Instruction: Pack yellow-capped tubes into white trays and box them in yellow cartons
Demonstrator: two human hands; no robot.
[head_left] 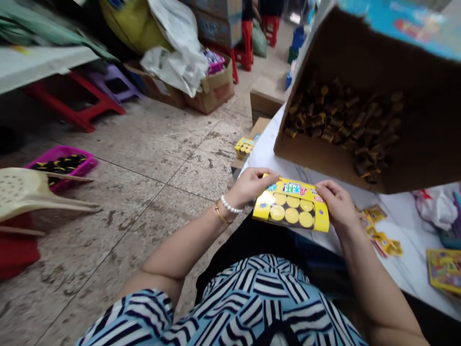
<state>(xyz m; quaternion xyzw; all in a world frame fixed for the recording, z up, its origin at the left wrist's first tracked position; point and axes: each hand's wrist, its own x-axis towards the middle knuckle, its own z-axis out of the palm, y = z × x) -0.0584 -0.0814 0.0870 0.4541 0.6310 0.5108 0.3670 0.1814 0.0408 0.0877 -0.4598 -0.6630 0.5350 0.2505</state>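
Observation:
Between my two hands is a yellow printed cardboard pack (291,204), with several round yellow-topped pieces showing in two rows through its front. My left hand (254,185) grips its upper left edge, thumb on top. On the upper right edge, my right hand (334,199) pinches the card between thumb and fingers. The pack is held over my lap, by the edge of the white table (262,154). Just beyond it, a large open carton (324,158) lies with its opening towards me, holding many small brown and yellow cylinders (345,117).
Yellow printed cards (382,233) and a stack of printed packs (444,269) lie on the table to the right. Another yellow pack (245,145) sits in a box left of the table. A magenta basket (86,166) and a pale plastic chair (25,192) stand on the floor.

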